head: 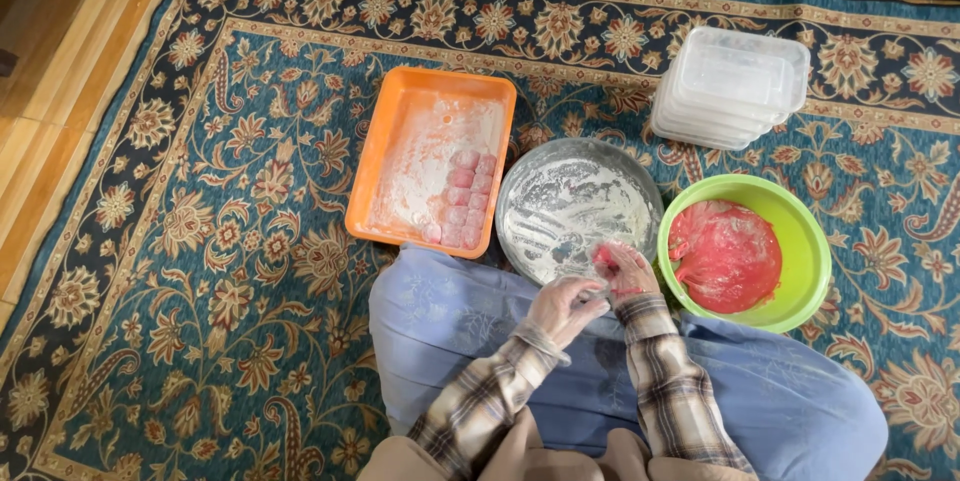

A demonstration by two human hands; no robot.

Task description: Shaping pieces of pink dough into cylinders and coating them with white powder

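Pink dough piece sits between both hands, over the near rim of the floured metal pan. Right hand, in a clear glove, has its grip closed around the piece; left hand, also gloved, presses in from the side, fingers curled, touching it. Just right of the grip: green bowl with a pink dough mass. Left and beyond: orange tray with flour and rows of pink pieces. Far right beyond: stacked clear containers. All on patterned carpet.
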